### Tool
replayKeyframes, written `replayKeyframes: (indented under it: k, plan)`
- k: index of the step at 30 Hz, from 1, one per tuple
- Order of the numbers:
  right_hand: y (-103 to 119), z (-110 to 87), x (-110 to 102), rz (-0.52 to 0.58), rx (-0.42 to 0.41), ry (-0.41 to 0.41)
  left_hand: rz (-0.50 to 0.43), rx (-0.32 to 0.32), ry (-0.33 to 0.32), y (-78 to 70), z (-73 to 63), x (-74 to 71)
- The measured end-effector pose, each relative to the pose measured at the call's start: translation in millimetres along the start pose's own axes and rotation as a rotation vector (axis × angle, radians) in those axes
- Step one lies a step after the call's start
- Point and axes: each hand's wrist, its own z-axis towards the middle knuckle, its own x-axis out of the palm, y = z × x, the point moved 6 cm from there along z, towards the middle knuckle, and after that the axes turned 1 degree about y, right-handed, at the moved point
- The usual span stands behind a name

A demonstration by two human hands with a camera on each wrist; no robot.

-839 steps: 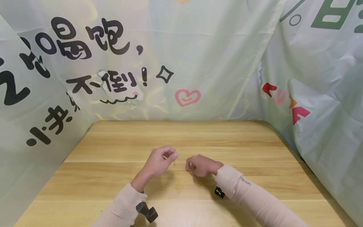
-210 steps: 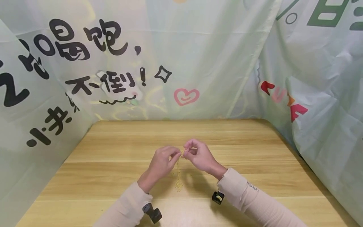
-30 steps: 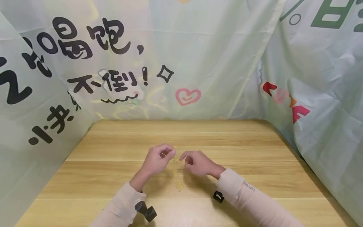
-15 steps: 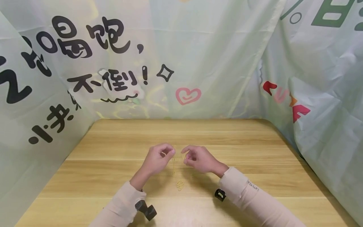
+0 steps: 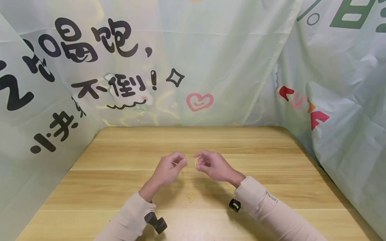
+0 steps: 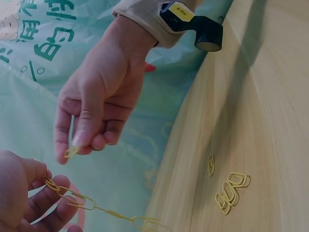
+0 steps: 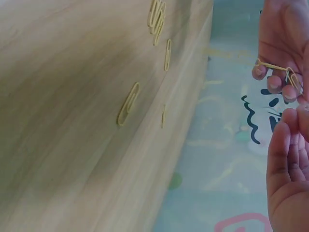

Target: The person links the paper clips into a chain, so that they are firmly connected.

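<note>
In the head view my left hand (image 5: 170, 169) is over the middle of the table, pinching the top of a chain of yellow paper clips (image 6: 84, 200). The chain dangles from the fingertips, its lower links blurred in the head view. Facing it, a small gap away, my right hand (image 5: 217, 165) pinches a single yellow paper clip (image 6: 71, 152) between thumb and index finger. This clip and the chain are apart. Beneath the hands lies a small heap of loose paper clips (image 5: 191, 196), overlapping one another.
The right wrist view shows further single clips on the wooden table: one paper clip (image 7: 129, 104) lies apart from the clustered paper clips (image 7: 157, 19). Printed cloth (image 5: 235, 67) hangs behind the table and along both sides. Each wrist carries a black camera (image 5: 155, 223).
My right hand has risen from lower down and turned, bringing a paper clip up beside the left hand. The left hand barely moved. Since the oldest frame the heap has shrunk.
</note>
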Motion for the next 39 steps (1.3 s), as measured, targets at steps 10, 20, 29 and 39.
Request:
replayKeyframes:
  k: [10, 20, 29, 39]
  plan:
    - [11, 2.8, -1, 0.019, -0.082, -0.026, 0.051, 0.05, 0.014, -4.8, 0.7, 4.7]
    - [13, 2.6, 0, 0.086, -0.076, -0.007, 0.134, 0.139, -0.02, -11.6, 0.5, 6.9]
    - [14, 1.7, -1, 0.08, -0.062, -0.015, 0.234, 0.287, -0.067, -20.7, -2.1, 8.5]
    - [16, 2.4, -3, 0.048, -0.057, -0.055, 0.295, 0.323, -0.09, -25.6, -4.6, 8.9]
